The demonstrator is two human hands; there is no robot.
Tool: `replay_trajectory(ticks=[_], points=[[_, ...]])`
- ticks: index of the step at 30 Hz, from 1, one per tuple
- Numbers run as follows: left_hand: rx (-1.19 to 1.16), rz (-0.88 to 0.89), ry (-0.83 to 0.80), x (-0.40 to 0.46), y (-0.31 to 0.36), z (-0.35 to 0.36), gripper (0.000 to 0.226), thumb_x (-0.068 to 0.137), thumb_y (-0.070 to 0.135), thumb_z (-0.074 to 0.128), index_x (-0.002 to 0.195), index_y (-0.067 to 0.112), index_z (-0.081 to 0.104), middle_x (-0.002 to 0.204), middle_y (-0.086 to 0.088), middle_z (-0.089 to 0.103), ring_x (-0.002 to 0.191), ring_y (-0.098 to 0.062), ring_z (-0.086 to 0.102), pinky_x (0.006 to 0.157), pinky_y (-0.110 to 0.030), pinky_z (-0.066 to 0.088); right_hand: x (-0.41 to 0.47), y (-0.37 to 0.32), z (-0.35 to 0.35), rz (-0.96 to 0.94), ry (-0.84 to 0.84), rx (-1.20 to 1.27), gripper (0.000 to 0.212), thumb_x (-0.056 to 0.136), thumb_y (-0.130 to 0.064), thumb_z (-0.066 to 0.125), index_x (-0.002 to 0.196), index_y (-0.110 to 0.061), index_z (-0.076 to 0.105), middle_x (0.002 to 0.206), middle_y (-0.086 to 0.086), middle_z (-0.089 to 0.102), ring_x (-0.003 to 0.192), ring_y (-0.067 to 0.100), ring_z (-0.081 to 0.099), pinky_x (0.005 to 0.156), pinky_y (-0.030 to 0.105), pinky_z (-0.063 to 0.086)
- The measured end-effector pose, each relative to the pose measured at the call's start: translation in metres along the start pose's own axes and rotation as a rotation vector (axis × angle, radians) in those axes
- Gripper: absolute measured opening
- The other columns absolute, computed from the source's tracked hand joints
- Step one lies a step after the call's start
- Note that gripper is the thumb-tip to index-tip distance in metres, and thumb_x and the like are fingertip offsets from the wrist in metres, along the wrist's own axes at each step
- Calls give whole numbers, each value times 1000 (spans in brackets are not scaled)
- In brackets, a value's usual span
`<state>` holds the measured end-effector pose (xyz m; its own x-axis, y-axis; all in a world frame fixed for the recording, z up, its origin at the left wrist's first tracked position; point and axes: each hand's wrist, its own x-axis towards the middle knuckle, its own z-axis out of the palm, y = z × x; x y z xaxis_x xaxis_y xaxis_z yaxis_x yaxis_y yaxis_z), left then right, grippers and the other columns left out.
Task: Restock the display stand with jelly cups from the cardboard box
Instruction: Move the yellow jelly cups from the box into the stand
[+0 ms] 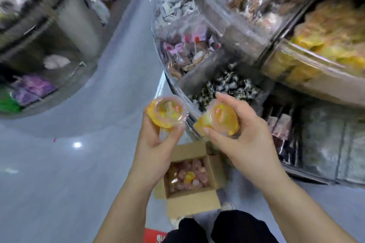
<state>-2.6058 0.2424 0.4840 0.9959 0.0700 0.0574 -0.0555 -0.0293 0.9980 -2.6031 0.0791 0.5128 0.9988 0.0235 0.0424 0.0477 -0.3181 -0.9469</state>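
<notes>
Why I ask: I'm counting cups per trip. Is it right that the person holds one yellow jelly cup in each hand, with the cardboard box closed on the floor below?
Not quite: the head view shows the cardboard box open, cups inside. Left hand and right hand each hold a yellow jelly cup.

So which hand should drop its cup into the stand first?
Probably the right hand: its cup is already beside the stand rim, while the left hand holds its cup out over the floor.
</notes>
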Motion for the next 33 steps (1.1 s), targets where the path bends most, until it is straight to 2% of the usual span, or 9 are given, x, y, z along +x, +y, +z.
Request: replay_trajectory(ticks=[2,6,10,12,15,18,24,28,33], points=[[-7,85,-47,15,25,20,44,71,14,73,99,38,49,97,27,63,89,8,58,78,-7,43,4,-18,-28,-52,43,-27,57,67,-35,73,116,-53,48,114,-24,56,109,-6,54,90,7,40],[-66,101,-120,43,56,71,53,63,21,78,102,23,43,96,7,65,88,-6,63,75,-19,50,13,-33,-82,-60,140,-36,65,60,-48,75,117,-53,46,104,-27,56,103,1,58,86,18,46],[-55,103,-266,71,80,128,57,70,16,72,114,36,43,102,20,61,93,4,60,77,-8,45,30,-34,-142,-106,208,-90,57,62,-44,78,112,-47,52,107,-28,59,105,-8,55,81,1,39],[-50,89,-359,85,88,153,60,74,19,67,118,48,40,111,24,59,103,9,56,82,-4,41,42,-31,-174,-147,214,-128,49,64,-43,78,107,-43,56,108,-25,61,107,-11,52,84,-1,35],[-49,96,-422,107,100,187,51,78,22,64,119,45,45,110,24,63,104,9,56,80,0,40,61,-21,-217,-115,238,-132,40,63,-48,74,97,-39,56,102,-23,60,102,-12,52,82,-2,33],[-34,127,-376,134,107,221,42,73,24,70,111,37,56,110,9,66,102,1,61,80,-7,45,83,-4,-253,-65,327,-130,37,63,-43,76,93,-38,55,99,-24,59,98,-16,51,79,-3,34],[183,179,-273,172,98,273,46,68,10,80,102,35,60,100,15,67,99,-3,60,87,-20,46,132,16,-280,-64,260,-241,55,66,-18,81,103,-41,48,111,-15,55,106,-4,50,90,4,34],[354,141,-125,181,80,281,45,71,18,77,106,32,53,94,22,60,93,-4,59,75,-8,42,154,25,-270,-85,226,-248,58,67,-13,79,108,-37,47,104,-31,49,100,-23,43,82,-6,29],[516,190,-72,180,77,279,65,73,18,74,130,19,42,93,19,52,84,-5,49,64,9,31,158,37,-263,-71,180,-242,63,68,-8,77,119,-32,48,106,-35,46,97,-13,46,81,-8,30]])
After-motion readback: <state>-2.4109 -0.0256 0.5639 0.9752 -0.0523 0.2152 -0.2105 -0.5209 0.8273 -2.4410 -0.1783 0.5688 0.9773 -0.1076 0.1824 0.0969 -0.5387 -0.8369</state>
